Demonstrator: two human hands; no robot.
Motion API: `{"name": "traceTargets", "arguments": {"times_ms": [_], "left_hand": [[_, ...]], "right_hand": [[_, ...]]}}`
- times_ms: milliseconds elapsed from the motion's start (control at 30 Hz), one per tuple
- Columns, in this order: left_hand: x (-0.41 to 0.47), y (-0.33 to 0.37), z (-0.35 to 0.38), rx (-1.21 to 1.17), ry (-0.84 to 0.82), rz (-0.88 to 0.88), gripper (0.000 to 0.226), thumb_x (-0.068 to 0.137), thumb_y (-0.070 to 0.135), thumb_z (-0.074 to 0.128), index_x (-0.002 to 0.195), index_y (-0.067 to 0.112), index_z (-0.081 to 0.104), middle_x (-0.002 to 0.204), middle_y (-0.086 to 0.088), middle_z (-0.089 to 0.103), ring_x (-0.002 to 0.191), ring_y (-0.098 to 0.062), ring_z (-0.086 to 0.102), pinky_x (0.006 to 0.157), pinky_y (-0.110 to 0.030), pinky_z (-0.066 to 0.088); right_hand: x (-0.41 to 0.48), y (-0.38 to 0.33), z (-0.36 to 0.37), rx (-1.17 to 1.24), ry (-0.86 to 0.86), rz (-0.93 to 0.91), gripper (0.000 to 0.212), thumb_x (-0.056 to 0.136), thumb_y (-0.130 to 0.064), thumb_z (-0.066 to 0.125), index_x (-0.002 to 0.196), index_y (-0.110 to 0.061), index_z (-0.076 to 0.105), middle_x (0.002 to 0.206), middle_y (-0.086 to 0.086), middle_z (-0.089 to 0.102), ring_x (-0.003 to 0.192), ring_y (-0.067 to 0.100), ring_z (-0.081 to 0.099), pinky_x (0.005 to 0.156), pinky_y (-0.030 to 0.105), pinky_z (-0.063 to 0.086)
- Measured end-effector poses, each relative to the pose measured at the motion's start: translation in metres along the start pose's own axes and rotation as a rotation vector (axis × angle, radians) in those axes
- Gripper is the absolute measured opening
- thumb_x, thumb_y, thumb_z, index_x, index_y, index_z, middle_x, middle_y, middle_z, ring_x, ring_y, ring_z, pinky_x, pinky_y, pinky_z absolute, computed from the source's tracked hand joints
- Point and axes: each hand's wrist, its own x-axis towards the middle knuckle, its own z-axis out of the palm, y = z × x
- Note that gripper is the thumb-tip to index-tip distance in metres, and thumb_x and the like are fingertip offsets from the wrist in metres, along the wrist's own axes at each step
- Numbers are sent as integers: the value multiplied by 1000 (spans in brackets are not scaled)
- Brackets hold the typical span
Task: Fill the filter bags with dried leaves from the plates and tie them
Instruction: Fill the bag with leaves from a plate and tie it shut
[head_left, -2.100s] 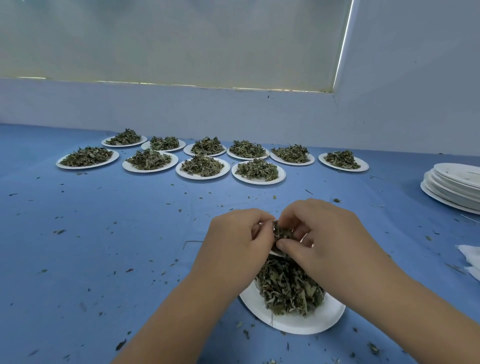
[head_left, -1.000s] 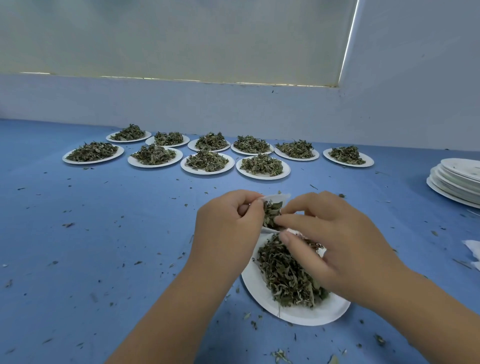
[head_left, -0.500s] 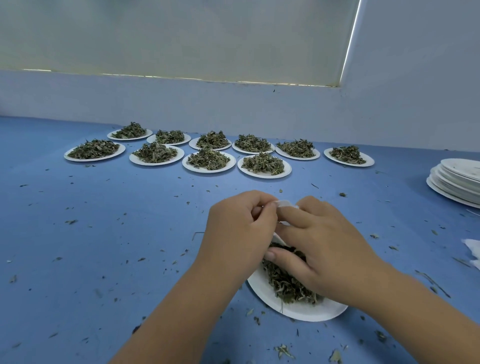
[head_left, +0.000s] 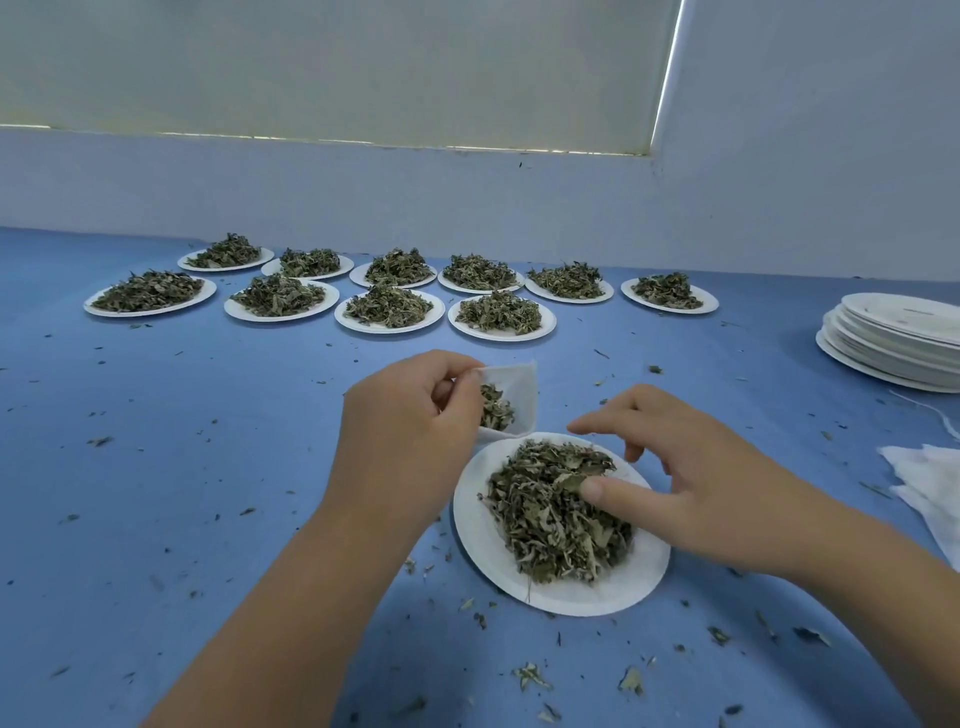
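Note:
My left hand (head_left: 410, 426) grips a small white filter bag (head_left: 511, 395) by its mouth, held open just above the far edge of the near plate; some dried leaves (head_left: 496, 408) sit inside it. A white paper plate (head_left: 561, 592) lies on the blue table in front of me with a heap of dried leaves (head_left: 550, 514). My right hand (head_left: 691, 483) hovers over that heap with fingers spread; its thumb touches the leaves and the forefinger points toward the bag. It holds nothing that I can see.
Several white plates of dried leaves (head_left: 389, 306) stand in two rows at the back of the blue table (head_left: 156, 467). A stack of empty plates (head_left: 898, 338) sits at the right edge, with white filter bags (head_left: 930, 483) nearer. Leaf crumbs litter the table.
My right hand has left the bag's mouth and dropped back onto the leaf heap. The left hand still holds the bag, whose open mouth now shows.

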Motion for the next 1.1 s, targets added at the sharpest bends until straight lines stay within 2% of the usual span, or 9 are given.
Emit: {"name": "traceTargets", "arguments": {"times_ms": [67, 133, 200, 367, 467, 700, 833, 933, 1100], "left_hand": [[-1, -1, 1, 17, 1, 17, 15, 89, 17, 63, 83, 28, 72, 57, 26, 55, 53, 4, 49, 51, -6, 34], [-1, -1, 2, 28, -1, 22, 14, 89, 16, 63, 85, 25, 73, 56, 24, 55, 52, 3, 48, 51, -6, 34], [-1, -2, 4, 38, -3, 22, 13, 89, 16, 63, 87, 23, 74, 57, 22, 55, 53, 2, 48, 52, -6, 34], [-3, -3, 9, 61, -11, 29, 13, 89, 16, 63, 88, 22, 74, 63, 18, 58, 58, 3, 51, 54, -5, 36], [-3, -3, 10, 71, 1, 28, 13, 89, 16, 63, 87, 23, 75, 55, 19, 56, 60, 3, 52, 55, -6, 38], [-1, -5, 10, 79, 1, 11, 14, 89, 17, 62, 88, 23, 75, 56, 14, 57, 64, 0, 53, 55, -11, 41], [-1, -5, 11, 76, 2, 27, 14, 89, 17, 62, 87, 23, 74, 58, 7, 57, 63, -4, 52, 56, -17, 42], [-1, -5, 11, 88, 4, 47, 13, 89, 16, 62, 88, 21, 74, 58, 9, 57, 64, -2, 52, 57, -12, 41], [-2, -3, 12, 137, -1, 91, 13, 90, 16, 62, 92, 17, 74, 57, 16, 50, 63, 6, 51, 56, -3, 35]], "right_hand": [[0, 4, 0, -4, -74, -16, 57, 78, -76, 45, 131, -54, 41, 120, -36, 38, 106, -10, 44, 76, 12, 34], [1, 6, 1, -25, -105, -22, 61, 80, -72, 48, 137, -53, 34, 126, -38, 33, 109, -16, 39, 87, 15, 33], [2, 5, 6, -65, -127, -11, 63, 82, -69, 48, 140, -52, 30, 126, -37, 31, 108, -20, 34, 90, 14, 30], [7, -2, 19, -75, -115, 2, 58, 86, -59, 50, 140, -46, 35, 114, -25, 41, 103, -5, 44, 89, 19, 37], [9, -4, 21, -74, -74, 6, 49, 88, -52, 54, 136, -43, 45, 110, -23, 44, 101, -2, 47, 89, 21, 39], [8, -7, 20, -48, 58, -6, 28, 89, -37, 64, 117, -40, 64, 96, -24, 53, 88, -8, 50, 71, 6, 33], [8, -8, 17, -16, 95, 31, 22, 88, -30, 65, 109, -38, 67, 97, -20, 59, 88, -6, 52, 74, 8, 34], [8, -10, 14, 32, 115, 61, 19, 89, -29, 63, 102, -42, 66, 95, -20, 60, 91, -6, 52, 74, 7, 34], [6, -15, 6, 202, 204, 83, 19, 84, -28, 67, 86, -47, 65, 86, -26, 63, 83, -7, 55, 67, 6, 37]]}}
